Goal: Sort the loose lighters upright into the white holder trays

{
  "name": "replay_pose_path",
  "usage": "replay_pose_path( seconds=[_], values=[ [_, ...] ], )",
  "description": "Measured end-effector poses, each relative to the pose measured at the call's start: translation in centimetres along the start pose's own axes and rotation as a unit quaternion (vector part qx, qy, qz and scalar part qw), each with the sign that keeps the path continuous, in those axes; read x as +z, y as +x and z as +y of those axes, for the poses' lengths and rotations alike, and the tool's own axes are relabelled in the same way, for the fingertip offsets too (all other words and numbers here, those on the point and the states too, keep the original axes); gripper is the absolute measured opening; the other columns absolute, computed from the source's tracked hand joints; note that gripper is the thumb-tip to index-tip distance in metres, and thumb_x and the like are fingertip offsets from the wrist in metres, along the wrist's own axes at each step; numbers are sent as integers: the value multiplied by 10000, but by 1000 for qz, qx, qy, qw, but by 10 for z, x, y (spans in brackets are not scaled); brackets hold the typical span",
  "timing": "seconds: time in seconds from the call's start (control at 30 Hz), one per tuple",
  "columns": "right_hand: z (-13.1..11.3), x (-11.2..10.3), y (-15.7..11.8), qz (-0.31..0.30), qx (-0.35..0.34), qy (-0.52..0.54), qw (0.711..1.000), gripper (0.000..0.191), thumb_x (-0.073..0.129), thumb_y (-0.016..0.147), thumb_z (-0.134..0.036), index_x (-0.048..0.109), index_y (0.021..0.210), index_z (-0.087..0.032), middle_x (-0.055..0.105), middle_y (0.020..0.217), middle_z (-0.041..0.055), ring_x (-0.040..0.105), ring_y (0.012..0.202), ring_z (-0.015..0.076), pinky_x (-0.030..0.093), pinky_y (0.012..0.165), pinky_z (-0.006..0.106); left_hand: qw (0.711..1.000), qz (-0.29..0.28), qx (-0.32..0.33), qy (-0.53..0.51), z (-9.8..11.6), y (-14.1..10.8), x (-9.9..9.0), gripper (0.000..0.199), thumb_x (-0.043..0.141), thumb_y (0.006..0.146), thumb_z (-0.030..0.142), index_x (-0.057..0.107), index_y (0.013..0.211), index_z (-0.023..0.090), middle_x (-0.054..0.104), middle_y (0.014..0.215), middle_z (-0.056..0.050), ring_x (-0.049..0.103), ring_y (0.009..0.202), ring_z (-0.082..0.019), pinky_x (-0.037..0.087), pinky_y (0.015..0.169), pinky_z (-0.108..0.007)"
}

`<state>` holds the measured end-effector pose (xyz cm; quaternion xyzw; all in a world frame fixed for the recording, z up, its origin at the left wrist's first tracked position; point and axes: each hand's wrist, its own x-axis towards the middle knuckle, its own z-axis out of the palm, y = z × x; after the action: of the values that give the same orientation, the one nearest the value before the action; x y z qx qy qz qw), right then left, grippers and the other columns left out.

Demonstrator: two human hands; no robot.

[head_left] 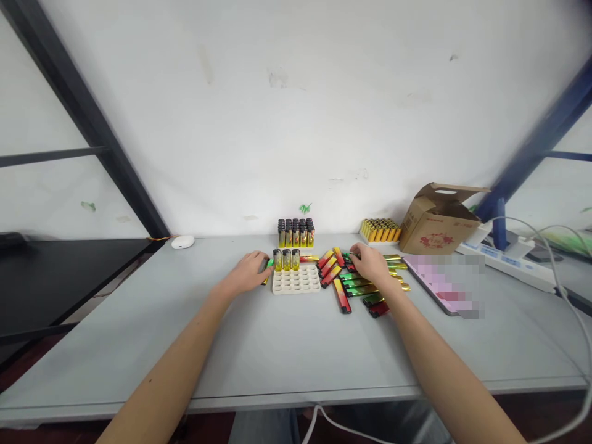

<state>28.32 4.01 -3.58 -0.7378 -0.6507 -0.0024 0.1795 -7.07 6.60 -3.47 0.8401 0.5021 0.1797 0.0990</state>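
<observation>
The two hands are well apart on the grey table (259, 345). The left hand (247, 272) is just left of the white tray (296, 285), with its fingers touching a green lighter (270, 263). I can't tell how tight it holds it. Three lighters (287, 260) stand up in the tray, side by side at the back left, with black tops. The right hand (369, 262) is on the far part of a messy pile (358, 290) of red, green and gold lighters, right of the tray. Its fingers curl down there, and I can't tell if they grip one. Behind the tray, a block (296, 233) of lighters stands in neat rows near the wall (296, 123). More yellow ones (382, 231) stand close together beside an open brown box (437, 225). A pink thing (439, 283), partly blurred, lies right of the pile.
</observation>
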Motion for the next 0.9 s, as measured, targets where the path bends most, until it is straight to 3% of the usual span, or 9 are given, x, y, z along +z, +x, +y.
replay_pose_path(
  seconds=[0.23,0.4,0.5,0.6,0.77,0.9],
  values=[
    [-2,5,3,93,-43,108,989,239,426,934,-286,636,1024,-218,714,1014,70,639,935,236,434,779,317,1000,-11,5,9,1,0,-1,398,422,886,477,594,1113,198,620,1219,-101,532,1184,-281,432,976,-377],
    [-19,1,0,148,-60,293,943,317,366,948,-355,586,1073,-163,685,959,93,640,844,209,459,772,313,1000,-8,4,8,-1,0,0,414,424,886,484,594,1131,197,615,1230,-104,534,1184,-281,436,976,-372],
    [-32,-3,-3,114,-6,395,911,390,346,944,-434,580,1090,-158,642,785,47,609,702,184,458,682,300,1000,-2,5,6,-2,0,0,417,435,877,487,606,1121,195,628,1210,-102,550,1166,-278,450,960,-365],
    [-43,-6,-7,35,23,505,862,435,433,892,-536,612,1031,-165,577,692,6,566,632,160,420,584,271,1000,-1,8,7,-1,0,-1,429,432,876,491,611,1121,189,632,1206,-105,557,1159,-279,459,948,-363],
    [-54,-10,-14,-68,4,629,775,442,673,738,-564,566,953,-193,630,813,18,616,727,161,426,602,259,1000,-3,7,2,2,-1,-2,434,428,875,487,613,1118,179,632,1198,-116,559,1150,-287,450,954,-375],
    [-60,-17,-22,-123,-15,664,737,424,691,747,-543,496,939,-220,668,936,36,635,753,167,465,656,294,1000,-2,13,-4,0,-1,-1,418,442,871,478,616,1116,187,626,1207,-113,554,1153,-288,447,956,-384]
  ],
)
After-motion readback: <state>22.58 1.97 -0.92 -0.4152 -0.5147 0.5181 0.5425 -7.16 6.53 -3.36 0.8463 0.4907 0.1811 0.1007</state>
